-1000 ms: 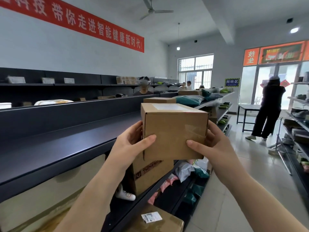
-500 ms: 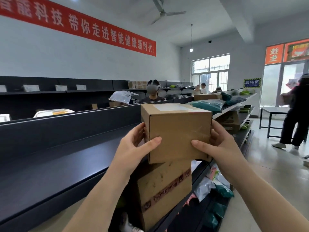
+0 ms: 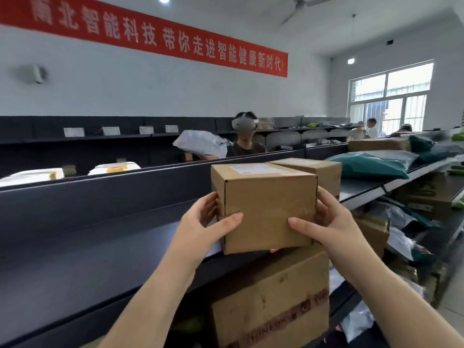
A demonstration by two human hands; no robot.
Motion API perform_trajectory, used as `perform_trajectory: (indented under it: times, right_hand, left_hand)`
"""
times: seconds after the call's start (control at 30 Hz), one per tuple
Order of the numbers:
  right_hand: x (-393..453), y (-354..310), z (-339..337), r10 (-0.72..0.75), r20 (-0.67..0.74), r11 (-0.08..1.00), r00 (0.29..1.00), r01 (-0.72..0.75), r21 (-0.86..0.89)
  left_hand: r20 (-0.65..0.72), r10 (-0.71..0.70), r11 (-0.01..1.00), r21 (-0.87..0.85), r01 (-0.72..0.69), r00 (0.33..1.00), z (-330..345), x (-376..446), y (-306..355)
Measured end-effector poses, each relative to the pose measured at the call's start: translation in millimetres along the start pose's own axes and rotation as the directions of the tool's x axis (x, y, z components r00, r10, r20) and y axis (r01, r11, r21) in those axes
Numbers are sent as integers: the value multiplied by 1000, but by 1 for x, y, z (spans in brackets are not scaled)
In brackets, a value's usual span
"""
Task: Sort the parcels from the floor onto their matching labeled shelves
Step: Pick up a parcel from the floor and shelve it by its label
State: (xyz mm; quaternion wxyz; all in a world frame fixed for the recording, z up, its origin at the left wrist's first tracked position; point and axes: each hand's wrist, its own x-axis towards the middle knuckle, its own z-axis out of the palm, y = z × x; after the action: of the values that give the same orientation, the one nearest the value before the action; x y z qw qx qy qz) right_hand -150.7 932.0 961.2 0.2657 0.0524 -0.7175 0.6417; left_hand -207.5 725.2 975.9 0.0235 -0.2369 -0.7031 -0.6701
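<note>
A long red banner (image 3: 160, 38) hangs on the wall, with big white Chinese words: 南北智能科技 带你走进智能健康新时代 (the first sign is partly cut off, so it is hard to be sure). The big brown box (image 3: 271, 302) low down has a dark red tape strip with letters, too blurry to read. The white sticker (image 3: 253, 169) on top of the small box (image 3: 268, 212) is too small to read.

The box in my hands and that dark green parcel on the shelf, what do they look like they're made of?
The box looks like plain brown corrugated cardboard, matte, with folded flap seams and a white paper label on top. The green parcel seems to be a soft plastic mailer bag: it is glossy, wrinkled and sagging. Both hands grip the box.
</note>
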Motion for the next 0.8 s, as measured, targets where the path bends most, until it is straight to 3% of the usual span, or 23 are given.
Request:
perform_trajectory:
  times: [0.27, 0.8]
  right_hand:
    - [61, 30, -23, -24, 155, 998, 988, 14, 66]
    - [125, 88, -22, -6, 368, 1000, 930, 15, -22]
  left_hand:
    - [-140, -41, 998, 38, 46, 989, 27, 34, -10]
    - [-368, -148, 987, 8, 162, 918, 46, 57, -43]
